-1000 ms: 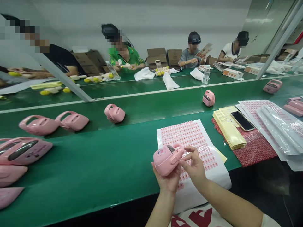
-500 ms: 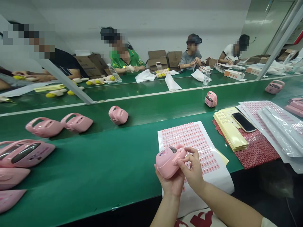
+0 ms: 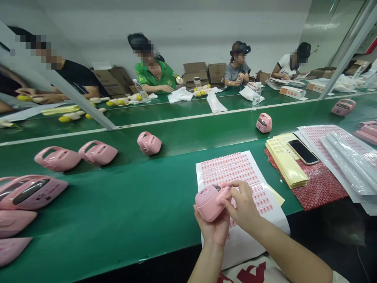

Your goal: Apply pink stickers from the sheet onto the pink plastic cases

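A rounded pink plastic case [image 3: 208, 204] with a handle and a dark window is held above the table's front edge. My left hand [image 3: 214, 232] cups it from below, fingers wrapped round its underside. On the case's right side, my right hand [image 3: 243, 204] pinches at the handle's joint with thumb and fingers. What lies under those fingertips is hidden. Beneath both hands lies a white sheet [image 3: 250, 161] with rows of small pink oval stickers; its lower end hangs over the edge.
More pink cases [image 3: 38, 192] stand at the left; others [image 3: 149, 143] sit along the green belt [image 3: 188, 129]. Right of the sheet are yellow papers [image 3: 287, 163], a phone [image 3: 303, 151], red bubble wrap [image 3: 321, 188] and plastic-covered sheets [image 3: 350, 161]. Several people work across the belt.
The cases on the belt have shifted slightly right. My right hand has turned a little at the handle, its fingers bent more. The held case has barely moved.
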The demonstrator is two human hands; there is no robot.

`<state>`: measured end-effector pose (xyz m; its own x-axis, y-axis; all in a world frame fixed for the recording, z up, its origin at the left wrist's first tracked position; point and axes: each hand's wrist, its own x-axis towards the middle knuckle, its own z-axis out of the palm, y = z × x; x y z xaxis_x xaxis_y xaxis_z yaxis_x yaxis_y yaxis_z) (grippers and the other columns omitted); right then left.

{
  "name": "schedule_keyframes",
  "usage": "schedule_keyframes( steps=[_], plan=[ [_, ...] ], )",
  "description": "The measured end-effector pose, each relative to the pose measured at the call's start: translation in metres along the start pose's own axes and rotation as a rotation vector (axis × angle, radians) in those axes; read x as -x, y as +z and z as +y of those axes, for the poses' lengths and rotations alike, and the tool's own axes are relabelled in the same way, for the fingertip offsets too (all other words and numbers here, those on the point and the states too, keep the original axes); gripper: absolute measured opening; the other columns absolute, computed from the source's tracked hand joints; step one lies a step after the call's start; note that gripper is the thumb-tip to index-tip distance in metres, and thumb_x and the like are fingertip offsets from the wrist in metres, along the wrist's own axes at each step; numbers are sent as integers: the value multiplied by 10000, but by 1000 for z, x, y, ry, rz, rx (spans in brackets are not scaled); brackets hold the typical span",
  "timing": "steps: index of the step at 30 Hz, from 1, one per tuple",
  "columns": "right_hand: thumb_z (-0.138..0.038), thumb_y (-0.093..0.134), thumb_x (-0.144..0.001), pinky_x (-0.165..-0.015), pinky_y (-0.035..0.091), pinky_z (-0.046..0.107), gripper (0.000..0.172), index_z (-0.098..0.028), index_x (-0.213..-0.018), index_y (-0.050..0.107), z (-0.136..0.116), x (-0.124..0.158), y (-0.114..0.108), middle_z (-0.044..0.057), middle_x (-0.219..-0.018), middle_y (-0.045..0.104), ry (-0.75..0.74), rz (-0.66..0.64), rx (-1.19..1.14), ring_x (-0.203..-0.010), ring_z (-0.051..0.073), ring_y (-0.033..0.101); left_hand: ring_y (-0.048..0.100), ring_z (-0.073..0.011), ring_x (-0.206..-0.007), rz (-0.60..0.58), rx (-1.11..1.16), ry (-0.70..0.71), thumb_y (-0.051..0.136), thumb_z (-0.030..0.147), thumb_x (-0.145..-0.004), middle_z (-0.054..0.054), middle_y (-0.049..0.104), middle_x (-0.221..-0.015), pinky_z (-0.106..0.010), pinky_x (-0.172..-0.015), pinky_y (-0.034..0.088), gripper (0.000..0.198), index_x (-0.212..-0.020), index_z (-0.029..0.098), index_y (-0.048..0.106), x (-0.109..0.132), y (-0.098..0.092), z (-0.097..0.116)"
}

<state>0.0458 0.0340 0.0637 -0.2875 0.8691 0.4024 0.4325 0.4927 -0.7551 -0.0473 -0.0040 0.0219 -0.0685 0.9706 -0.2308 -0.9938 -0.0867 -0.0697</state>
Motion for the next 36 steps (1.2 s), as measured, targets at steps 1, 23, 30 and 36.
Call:
schedule_keyframes(
  steps=[1,23,30,36],
  plan=[
    [-233,620,-712,-849,369,463,96,-207,-713,528,2,-1,0,76,-1003,512,18,4,-6,-965,254,463,532,-207,-1038,-6,-5,-9,511,457,-723,-94,580,-1104,-228,-799,480,488,-1117,169,514,0,0,0],
    [-188,590,-746,-779,421,425,161,-231,-901,597,66,88,22,84,-995,586,-242,-347,187,-954,252,492,535,-225,-1070,-142,-186,172,559,432,-701,-85,608,-1111,-342,-918,442,443,-1072,191,534,8,-8,38],
    [-246,555,-773,-761,435,394,132,-206,-648,570,61,66,9,58,-904,578,-5,-277,-150,-870,213,536,542,-252,-1042,-105,-421,308,591,442,-712,-40,569,-1168,-395,-817,504,530,-1201,309,438,20,-15,38],
    [-430,577,-745,-858,405,402,254,-207,-623,573,28,12,-39,57,-943,536,254,-127,-456,-970,218,519,490,-291,-1087,-102,-1041,527,781,-19,-265,-26,530,-1203,-323,-858,472,1058,-1221,280,442,33,-29,33]
  ],
)
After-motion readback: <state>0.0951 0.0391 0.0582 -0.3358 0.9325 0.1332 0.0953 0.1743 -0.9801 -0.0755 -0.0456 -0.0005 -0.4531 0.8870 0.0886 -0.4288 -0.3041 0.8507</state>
